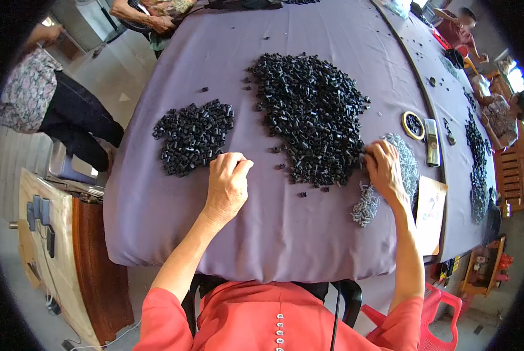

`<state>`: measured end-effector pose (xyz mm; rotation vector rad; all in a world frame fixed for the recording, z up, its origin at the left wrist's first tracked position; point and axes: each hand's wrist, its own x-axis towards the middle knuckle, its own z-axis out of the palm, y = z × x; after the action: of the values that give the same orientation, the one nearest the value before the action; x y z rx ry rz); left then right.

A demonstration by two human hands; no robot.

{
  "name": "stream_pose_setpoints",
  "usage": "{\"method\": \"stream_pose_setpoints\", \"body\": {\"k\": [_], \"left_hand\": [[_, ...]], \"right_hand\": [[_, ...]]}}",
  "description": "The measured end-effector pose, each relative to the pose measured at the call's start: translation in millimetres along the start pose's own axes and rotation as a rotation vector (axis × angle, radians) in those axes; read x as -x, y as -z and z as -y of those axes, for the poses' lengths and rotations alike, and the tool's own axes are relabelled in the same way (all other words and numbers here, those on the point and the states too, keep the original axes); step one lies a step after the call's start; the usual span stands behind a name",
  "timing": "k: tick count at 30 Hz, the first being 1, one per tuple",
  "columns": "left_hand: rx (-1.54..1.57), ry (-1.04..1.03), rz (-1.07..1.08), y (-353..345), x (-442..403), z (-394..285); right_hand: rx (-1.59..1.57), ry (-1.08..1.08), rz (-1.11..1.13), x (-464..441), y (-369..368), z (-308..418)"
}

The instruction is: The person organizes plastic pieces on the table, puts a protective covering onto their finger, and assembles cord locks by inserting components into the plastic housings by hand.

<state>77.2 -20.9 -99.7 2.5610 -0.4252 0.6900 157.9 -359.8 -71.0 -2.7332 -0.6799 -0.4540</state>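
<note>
My left hand is closed, its thumb and fingers pinched together, beside the smaller pile of black plastic parts. Whatever it may hold is hidden. At the right edge of the large heap of small black plastic parts, my right hand has its fingers curled in, the tips touching or nearly touching the heap. I cannot make out what is between them. Beyond and under that hand lies a pile of small silvery metal springs, with a smaller cluster of springs nearer me.
A purple cloth covers the table. To the right are a yellow ring, a clear-and-metal box-like object and a printed card. More black parts lie along the far right side. Other people sit or stand around the table.
</note>
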Motion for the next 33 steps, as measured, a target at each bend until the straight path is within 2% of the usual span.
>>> {"method": "stream_pose_setpoints", "body": {"k": [6,10,15,17,19,21,23,27,28,33], "left_hand": [[0.071,0.044,-0.005,1,0,0],[0.042,0.039,0.000,2,0,-2],[0.090,-0.031,-0.014,3,-15,-9],[0.292,0.068,0.029,1,-41,-2],[0.437,0.119,-0.044,-18,-75,18],[0.328,0.145,-0.118,-38,-107,39],[0.348,0.165,-0.161,-59,-139,66],[0.276,0.213,-0.159,-90,-180,104],[0.278,0.307,-0.137,-96,-186,107],[0.157,0.125,0.011,-117,-192,107]], "right_hand": [[-0.071,0.026,0.176,7,24,0],[-0.286,-0.136,-0.005,-39,5,-1],[-0.314,-0.227,-0.162,-104,-55,-45],[-0.313,-0.351,-0.104,-122,-64,-52],[-0.352,-0.395,-0.110,-133,-70,-57],[-0.356,-0.376,-0.128,-137,-73,-55],[-0.387,-0.370,-0.129,-141,-76,-56],[-0.459,-0.359,-0.116,-150,-84,-61],[-0.477,-0.347,-0.124,-153,-85,-59],[-0.537,-0.223,-0.083,-159,-86,-50]]}}
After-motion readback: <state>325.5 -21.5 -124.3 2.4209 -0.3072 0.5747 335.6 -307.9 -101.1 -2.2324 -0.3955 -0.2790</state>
